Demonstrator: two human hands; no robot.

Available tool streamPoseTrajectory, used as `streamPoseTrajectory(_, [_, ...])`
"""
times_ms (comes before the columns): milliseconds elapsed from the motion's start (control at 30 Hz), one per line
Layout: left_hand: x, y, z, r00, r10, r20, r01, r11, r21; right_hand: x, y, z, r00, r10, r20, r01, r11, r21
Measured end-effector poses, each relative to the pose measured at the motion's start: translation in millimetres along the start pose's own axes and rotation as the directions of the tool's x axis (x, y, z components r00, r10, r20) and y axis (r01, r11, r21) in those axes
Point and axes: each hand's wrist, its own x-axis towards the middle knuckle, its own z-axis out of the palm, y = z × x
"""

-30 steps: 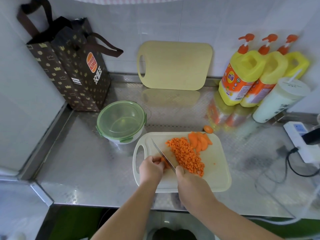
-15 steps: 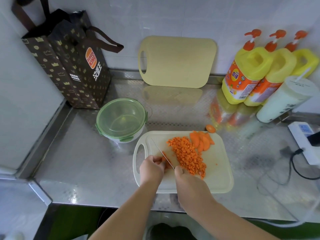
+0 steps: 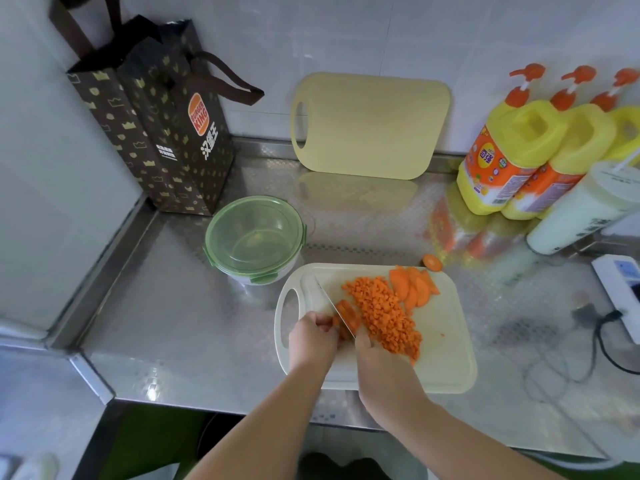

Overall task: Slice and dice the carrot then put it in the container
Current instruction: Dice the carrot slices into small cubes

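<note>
**Grips closed on carrot and knife, mid-dice**

The left-hand grip (image 3: 313, 336) is curling over a carrot piece (image 3: 348, 315), pinning it to the cutting board (image 3: 443, 358) at lower centre. The right-hand grip (image 3: 377, 355) is wrapping the handle of the knife (image 3: 330, 304), whose blade is lying against that piece. The fingertips are sitting just beside the edge, so a sliding piece is risking a nick. The diced pile (image 3: 384, 315) is crowding the blade's right side, with slices (image 3: 414, 287) beyond it and one stray slice (image 3: 432, 262) lying on the bench (image 3: 173, 323). From upper left, a paper bag (image 3: 156, 133), the container (image 3: 213, 223), seemingly lidded and so blocking transfer, a spare board (image 3: 370, 126) and bottles (image 3: 512, 150) are standing behind.
</note>
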Motion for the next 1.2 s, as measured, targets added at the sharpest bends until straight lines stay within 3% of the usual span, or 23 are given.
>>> streamPoseTrajectory(133, [-2.7,0.1,-1.0,1.0,0.025,0.002,-0.025,0.999,0.024,1.3,4.3,-14.5,0.999,-0.019,0.029,0.016,0.995,0.1])
streamPoseTrajectory(300, [-5.0,0.3,-0.3,0.999,0.051,-0.01,-0.05,0.997,0.061,-9.3,3.2,-33.6,1.0,-0.016,-0.02,0.018,0.994,0.108])
streamPoseTrajectory(900, [-0.4,-6.1,3.0,0.999,0.032,-0.029,-0.032,0.999,0.007,-20.3,-6.8,-16.9,0.999,0.031,0.012,-0.029,0.988,-0.154])
streamPoseTrajectory(1200, [0.6,-5.2,3.2,0.999,0.034,-0.039,-0.033,0.999,0.039,-12.6,-9.0,-18.0,1.0,-0.008,0.025,0.009,1.0,-0.028])
